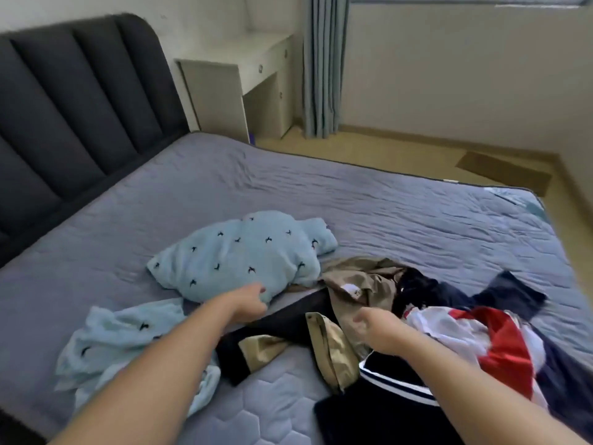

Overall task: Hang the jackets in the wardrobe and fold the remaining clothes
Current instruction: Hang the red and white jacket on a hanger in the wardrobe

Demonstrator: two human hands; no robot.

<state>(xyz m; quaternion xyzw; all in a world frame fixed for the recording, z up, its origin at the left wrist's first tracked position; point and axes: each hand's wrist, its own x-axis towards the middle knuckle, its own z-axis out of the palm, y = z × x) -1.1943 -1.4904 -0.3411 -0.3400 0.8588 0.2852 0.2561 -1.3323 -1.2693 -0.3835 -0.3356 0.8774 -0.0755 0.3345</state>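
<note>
A heap of clothes lies on the bed (385,203). A light blue fleece top with dark bird prints (237,255) is bunched in the middle. My left hand (248,301) pinches its near edge. A matching light blue piece (118,342) lies crumpled under my left forearm. A tan jacket (356,284) and a black garment (288,319) are tangled together at centre. My right hand (373,329) hovers over the tan jacket, fingers curled; whether it holds fabric is unclear. A white and red garment (481,335) and dark navy clothes (385,409) lie at the right.
The dark padded headboard (73,101) stands at the left. A white desk (244,88) and a grey-blue curtain (324,65) are beyond the bed. Wooden floor with a flat brown cardboard piece (503,171) runs along the far side.
</note>
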